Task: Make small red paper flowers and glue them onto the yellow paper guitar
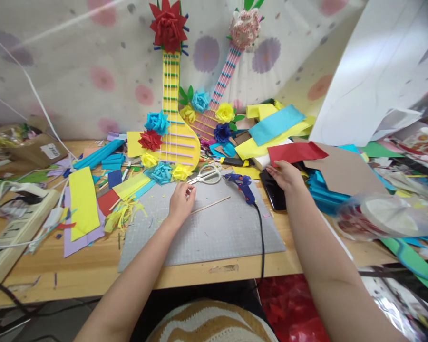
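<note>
My left hand rests on the grey cutting mat, its fingers curled by the handles of the white scissors; whether it grips them I cannot make out. A thin wooden stick lies on the mat just right of that hand. My right hand lies with fingers stretched over a black phone, touching the edge of a red foam sheet. A blue glue gun lies between the two hands, its black cord running down off the table.
A yellow foam guitar with paper flowers leans on the wall, a pink one behind it. Coloured foam sheets and scraps pile left and right. A power strip sits at far left, a brown cardboard piece and plastic bag at right.
</note>
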Demonstrator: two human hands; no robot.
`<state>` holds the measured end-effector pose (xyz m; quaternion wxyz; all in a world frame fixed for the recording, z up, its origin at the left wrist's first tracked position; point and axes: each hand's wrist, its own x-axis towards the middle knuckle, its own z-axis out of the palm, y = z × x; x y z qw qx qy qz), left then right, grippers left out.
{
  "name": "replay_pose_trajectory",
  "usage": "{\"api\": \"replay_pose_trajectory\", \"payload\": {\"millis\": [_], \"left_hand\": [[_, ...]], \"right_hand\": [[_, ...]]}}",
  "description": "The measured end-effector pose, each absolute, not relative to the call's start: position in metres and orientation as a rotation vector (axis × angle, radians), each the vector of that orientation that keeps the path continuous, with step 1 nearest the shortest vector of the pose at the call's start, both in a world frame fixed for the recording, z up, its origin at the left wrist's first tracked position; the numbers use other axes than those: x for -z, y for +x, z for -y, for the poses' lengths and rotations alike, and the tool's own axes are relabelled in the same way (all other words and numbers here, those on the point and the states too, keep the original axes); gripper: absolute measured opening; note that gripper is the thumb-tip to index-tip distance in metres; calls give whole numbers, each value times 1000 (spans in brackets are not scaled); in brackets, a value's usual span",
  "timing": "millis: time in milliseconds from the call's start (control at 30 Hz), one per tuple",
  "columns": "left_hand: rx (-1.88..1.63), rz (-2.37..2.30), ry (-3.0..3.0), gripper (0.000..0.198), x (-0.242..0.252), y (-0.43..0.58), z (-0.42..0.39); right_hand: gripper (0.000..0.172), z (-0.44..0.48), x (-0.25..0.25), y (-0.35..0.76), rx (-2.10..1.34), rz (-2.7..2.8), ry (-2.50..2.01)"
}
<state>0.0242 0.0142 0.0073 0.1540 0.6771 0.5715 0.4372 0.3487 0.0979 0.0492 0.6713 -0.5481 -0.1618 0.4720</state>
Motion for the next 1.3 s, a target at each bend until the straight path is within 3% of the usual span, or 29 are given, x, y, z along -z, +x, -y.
{"api": "replay_pose_trajectory", "payload": {"millis": [367, 533, 667, 767, 833, 933, 1167, 1300], "left_hand": [[-1240, -1612, 1911, 10, -18, 48, -5], [-1323, -1484, 1578, 10, -20, 57, -4], [-1304, -1096, 950, 38, -33, 48, -5], [-1189, -829, 794, 62, -44, 28, -3], [-1160, -844, 802, 65, -45, 12, -1], [-1276, -1091, 821, 51, -33, -5, 3], [-1498, -1268, 847, 81, -4, -20, 4], [-1424, -1177, 845, 93, 2, -17, 8]], "right_hand": [[6, -95, -77, 325, -1113, 463, -980], [10, -68, -94, 301, -1104, 815, -977], [18, -32, -105, 260, -1170, 1204, -909], [23, -12, -99, 226, -1308, 1580, -905], [22, -6, -87, 209, -1387, 1716, -948], [23, -2, -64, 193, -1499, 1797, -1003], [26, 4, -36, 188, -1881, 1861, -1020], [33, -2, -29, 188, -1766, 1600, -1162]]}}
